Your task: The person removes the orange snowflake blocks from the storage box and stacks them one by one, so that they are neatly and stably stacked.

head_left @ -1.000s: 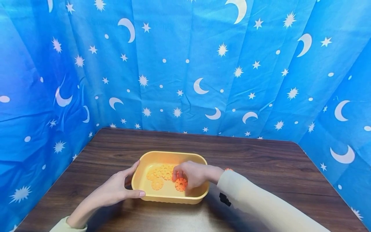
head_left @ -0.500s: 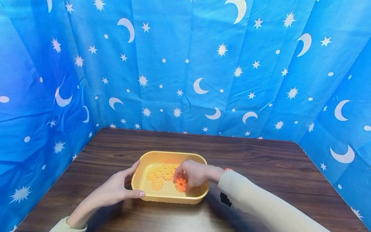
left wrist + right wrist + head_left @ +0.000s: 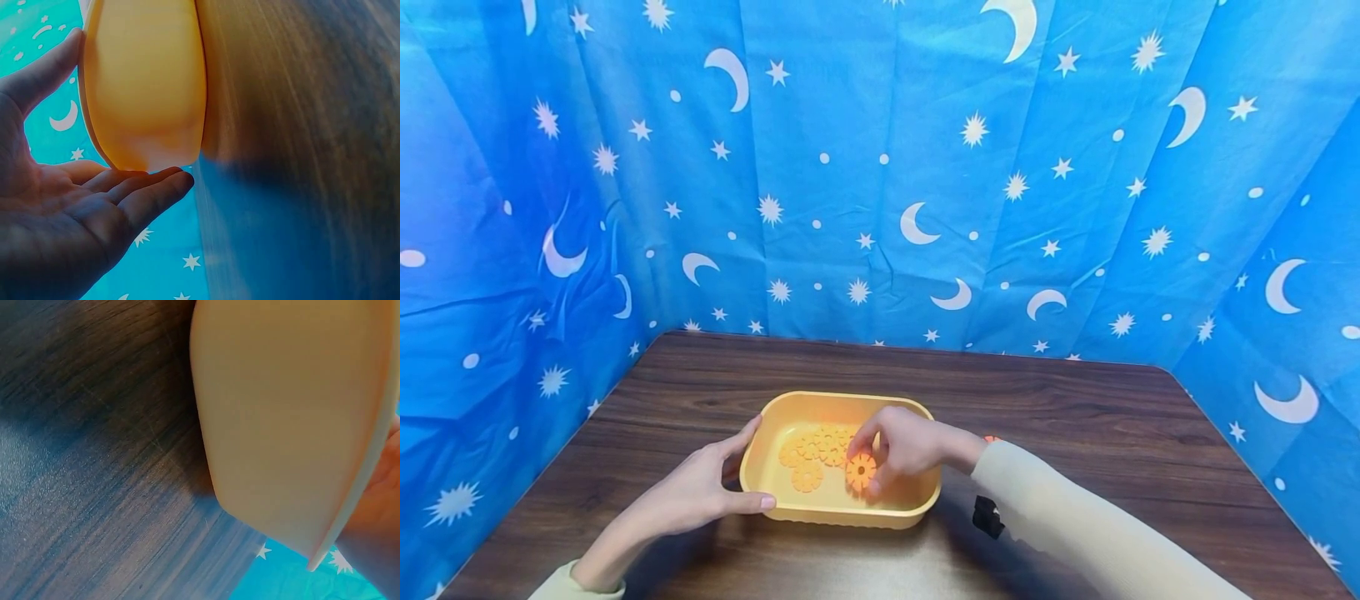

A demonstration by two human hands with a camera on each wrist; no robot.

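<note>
In the head view, a yellow plastic tub point(image 3: 842, 518) stands on the table with several notched orange plastic discs point(image 3: 807, 476) lying inside. My left hand point(image 3: 703, 487) holds its left end, thumb over the front corner of the rim. The left wrist view shows the long fingers of that hand along the outside of the tub wall point(image 3: 147, 75). Reaching in over the right side, my right hand point(image 3: 904, 446) pinches one notched orange disc point(image 3: 861, 472) between thumb and fingertips, its face turned toward me. In the right wrist view the tub's outer wall point(image 3: 287, 412) hides the fingers.
Beyond the right cuff a small orange piece point(image 3: 992, 438) peeks out, mostly hidden by the sleeve. A black object point(image 3: 987, 517) sits under that sleeve. The dark wooden table point(image 3: 1075, 408) meets a blue moon-and-star curtain point(image 3: 850, 192) at the back and sides.
My right hand has shifted slightly, and the disc in its fingers has moved a little left and up. The left hand and the tub have stayed in place.
</note>
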